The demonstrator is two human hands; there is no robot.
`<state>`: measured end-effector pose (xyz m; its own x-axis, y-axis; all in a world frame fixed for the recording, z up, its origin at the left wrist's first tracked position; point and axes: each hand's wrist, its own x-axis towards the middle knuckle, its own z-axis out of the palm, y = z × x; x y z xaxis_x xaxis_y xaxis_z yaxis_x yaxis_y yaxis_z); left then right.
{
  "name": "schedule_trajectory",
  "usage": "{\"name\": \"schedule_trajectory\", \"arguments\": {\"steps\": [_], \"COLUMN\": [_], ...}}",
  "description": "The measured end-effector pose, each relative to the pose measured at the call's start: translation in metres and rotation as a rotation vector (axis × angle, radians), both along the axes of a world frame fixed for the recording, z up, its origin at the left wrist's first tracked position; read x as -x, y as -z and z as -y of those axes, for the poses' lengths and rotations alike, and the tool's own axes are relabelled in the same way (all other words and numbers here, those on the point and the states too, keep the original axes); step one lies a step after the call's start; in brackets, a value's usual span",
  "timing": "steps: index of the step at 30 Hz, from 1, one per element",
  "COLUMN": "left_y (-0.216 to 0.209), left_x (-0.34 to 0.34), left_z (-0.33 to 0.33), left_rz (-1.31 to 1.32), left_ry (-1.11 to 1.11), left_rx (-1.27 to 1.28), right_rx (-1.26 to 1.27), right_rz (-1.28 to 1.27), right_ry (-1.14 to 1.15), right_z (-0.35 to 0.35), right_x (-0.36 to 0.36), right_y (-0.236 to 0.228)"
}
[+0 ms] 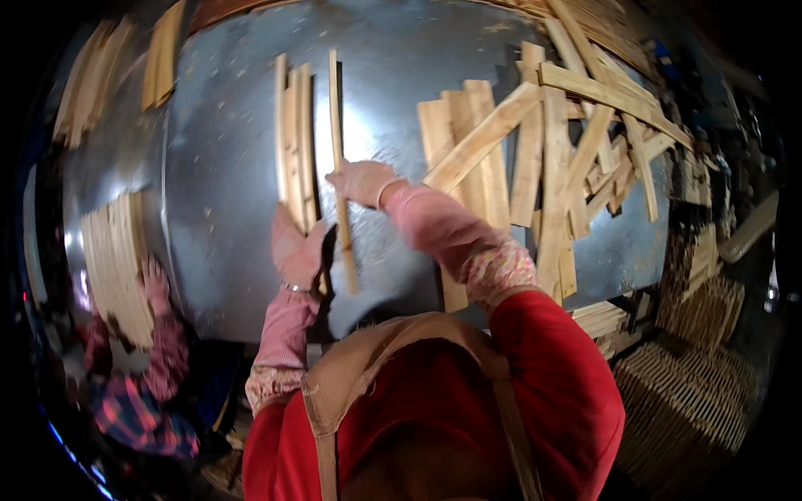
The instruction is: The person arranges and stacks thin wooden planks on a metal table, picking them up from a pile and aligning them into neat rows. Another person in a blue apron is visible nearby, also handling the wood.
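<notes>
My right hand (368, 182), in what looks like a pale pink glove, pinches a narrow wooden strip (337, 117) near its middle. The strip stands on edge or nearly so, lengthwise on the grey metal table (225, 167). Just left of it, several light wooden slats (292, 125) lie side by side in a small row. My left hand (299, 250) rests over the near end of that row, fingers stretched forward and thumb apart. It hides the slats' near ends. A gap of bare metal separates the strip from the row.
A jumbled heap of wooden boards (576, 142) covers the table's right side, some crossing others. At left, a co-worker's hand (154, 284) touches a panel of joined boards (119, 259). More planks (93, 79) lie at far left. Stacked slats (685, 392) stand at lower right.
</notes>
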<state>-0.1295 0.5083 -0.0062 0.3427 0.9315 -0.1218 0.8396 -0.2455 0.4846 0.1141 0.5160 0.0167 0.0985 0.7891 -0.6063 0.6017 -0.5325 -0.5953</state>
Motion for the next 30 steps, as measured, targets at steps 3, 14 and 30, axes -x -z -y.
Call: {"name": "schedule_trajectory", "arguments": {"steps": [3, 14, 30], "left_y": [-0.034, -0.034, 0.014], "left_x": [-0.012, 0.041, 0.101], "left_z": [0.012, 0.017, 0.106], "left_rz": [-0.191, 0.509, 1.33], "left_ry": [0.004, -0.199, -0.457], "left_rx": [0.11, 0.54, 0.816], "right_rx": [-0.316, -0.136, -0.415], "right_rz": [0.284, 0.734, -0.722], "right_ry": [-0.09, 0.889, 0.454], "right_z": [0.026, 0.168, 0.169], "right_x": [0.037, -0.148, 0.176], "right_y": [0.031, 0.055, 0.027]}}
